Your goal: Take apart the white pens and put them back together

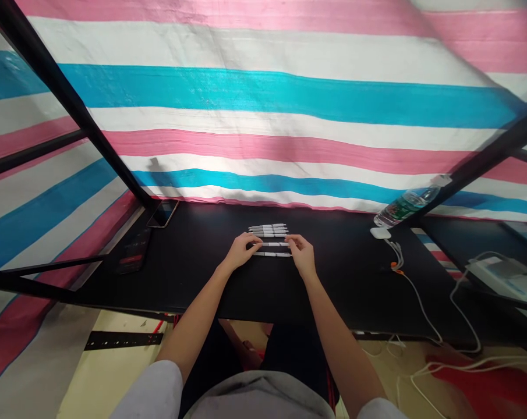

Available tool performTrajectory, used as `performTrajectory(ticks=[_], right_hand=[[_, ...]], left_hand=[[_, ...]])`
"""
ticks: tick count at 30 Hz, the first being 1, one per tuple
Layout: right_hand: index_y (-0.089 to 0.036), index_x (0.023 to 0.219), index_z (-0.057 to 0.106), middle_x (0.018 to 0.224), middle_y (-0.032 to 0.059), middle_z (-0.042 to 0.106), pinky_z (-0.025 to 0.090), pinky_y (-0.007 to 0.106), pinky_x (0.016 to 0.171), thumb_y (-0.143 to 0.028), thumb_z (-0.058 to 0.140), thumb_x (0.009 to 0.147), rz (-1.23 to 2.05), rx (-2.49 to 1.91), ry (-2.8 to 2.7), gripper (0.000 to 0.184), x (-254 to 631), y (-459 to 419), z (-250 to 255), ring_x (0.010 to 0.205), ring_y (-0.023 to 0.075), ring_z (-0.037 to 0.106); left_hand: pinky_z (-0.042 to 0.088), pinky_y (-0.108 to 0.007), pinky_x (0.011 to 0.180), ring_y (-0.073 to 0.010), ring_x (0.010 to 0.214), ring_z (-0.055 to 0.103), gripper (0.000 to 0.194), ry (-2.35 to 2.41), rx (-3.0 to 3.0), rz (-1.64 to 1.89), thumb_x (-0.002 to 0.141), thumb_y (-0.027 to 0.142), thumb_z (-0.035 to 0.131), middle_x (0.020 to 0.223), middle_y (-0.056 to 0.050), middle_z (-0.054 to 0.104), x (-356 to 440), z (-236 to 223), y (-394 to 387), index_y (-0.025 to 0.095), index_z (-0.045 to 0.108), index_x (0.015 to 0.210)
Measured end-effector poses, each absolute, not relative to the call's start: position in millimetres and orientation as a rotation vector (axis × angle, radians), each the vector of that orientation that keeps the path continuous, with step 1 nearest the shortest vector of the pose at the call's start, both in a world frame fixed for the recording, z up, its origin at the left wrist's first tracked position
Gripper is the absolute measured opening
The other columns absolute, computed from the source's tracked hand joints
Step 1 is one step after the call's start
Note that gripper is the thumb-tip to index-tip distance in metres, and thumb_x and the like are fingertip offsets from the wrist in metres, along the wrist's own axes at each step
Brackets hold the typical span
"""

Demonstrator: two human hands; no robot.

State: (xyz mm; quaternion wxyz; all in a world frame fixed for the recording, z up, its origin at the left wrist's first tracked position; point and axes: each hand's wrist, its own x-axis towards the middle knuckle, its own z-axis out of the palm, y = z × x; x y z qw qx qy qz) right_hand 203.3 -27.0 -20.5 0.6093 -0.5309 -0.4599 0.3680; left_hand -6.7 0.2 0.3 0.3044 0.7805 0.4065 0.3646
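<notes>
Head view: the left hand (244, 252) and right hand (300, 256), fingers loosely spread, rest on opposite ends of two white pens (272, 254) lying on the black tabletop (333, 291), just below a stacked row of similar pens (267, 230).

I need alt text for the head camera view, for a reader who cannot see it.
The left hand and right hand rest on white pens on a black desk, before a pink, white and blue striped tarpaulin.
</notes>
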Motion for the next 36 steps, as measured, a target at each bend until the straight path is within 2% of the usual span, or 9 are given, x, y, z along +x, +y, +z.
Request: performTrajectory(ticks=[6, 10, 16, 24, 31, 36], right_hand=[[-0.023, 0.083, 0.071, 0.089, 0.0057, 0.068, 0.047, 0.037, 0.084, -0.032, 0.059, 0.078, 0.568, -1.343, -1.371, 0.016, 200.1, -32.2, -20.0, 0.084, 0.0227, 0.062], [-0.023, 0.086, 0.072, 0.092, 0.0073, 0.064, 0.045, 0.04, 0.088, -0.031, 0.06, 0.08, 0.502, -1.392, -1.5, 0.016, 199.9, -31.1, -23.2, 0.091, 0.0244, 0.061], [-0.025, 0.084, 0.074, 0.087, 0.0071, 0.066, 0.042, 0.043, 0.087, -0.035, 0.061, 0.083, 0.484, -1.435, -1.614, 0.017, 201.0, -28.2, -30.1, 0.089, 0.0263, 0.056], [-0.026, 0.082, 0.074, 0.086, 0.0065, 0.066, 0.039, 0.041, 0.083, -0.03, 0.063, 0.081, 0.443, -1.486, -1.7, 0.012, 197.0, -27.3, -30.2, 0.089, 0.0265, 0.054], [-0.025, 0.081, 0.074, 0.087, 0.0066, 0.067, 0.039, 0.04, 0.081, -0.03, 0.059, 0.083, 0.403, -1.495, -1.697, 0.016, 195.2, -27.2, -30.8, 0.088, 0.0254, 0.054], [-0.024, 0.08, 0.073, 0.085, 0.0066, 0.068, 0.04, 0.04, 0.082, -0.028, 0.056, 0.085, 0.413, -1.479, -1.667, 0.018, 196.1, -27.4, -29.4, 0.086, 0.0246, 0.055]], left_hand=[[0.043, -0.033, 0.078, -0.0202, 0.082, 0.055, 0.019, 1.117, 2.135, 0.911, 0.086, 0.031, 0.057, 0.081, -0.005, 0.067, -5.9, -2.8, 0.8, 0.021, 0.073, 0.085], [0.042, -0.034, 0.078, -0.0205, 0.081, 0.055, 0.019, 1.137, 2.164, 0.869, 0.085, 0.03, 0.056, 0.08, -0.005, 0.067, -5.8, -6.7, 3.4, 0.021, 0.072, 0.084], [0.041, -0.036, 0.083, -0.0213, 0.085, 0.056, 0.024, 1.122, 2.196, 0.817, 0.088, 0.034, 0.053, 0.086, -0.007, 0.068, -5.9, -7.0, 4.2, 0.021, 0.073, 0.088], [0.038, -0.038, 0.088, -0.0256, 0.099, 0.056, 0.031, 1.115, 2.321, 0.733, 0.08, 0.043, 0.067, 0.103, -0.007, 0.067, -7.7, -10.8, 2.8, 0.025, 0.071, 0.105], [0.038, -0.037, 0.086, -0.0245, 0.097, 0.056, 0.025, 1.125, 2.357, 0.695, 0.081, 0.038, 0.065, 0.099, -0.007, 0.066, -7.2, -9.1, 2.5, 0.025, 0.072, 0.101], [0.037, -0.037, 0.087, -0.0243, 0.098, 0.056, 0.031, 1.132, 2.356, 0.703, 0.082, 0.042, 0.064, 0.1, -0.007, 0.066, -6.2, -8.1, 1.7, 0.024, 0.07, 0.106]])
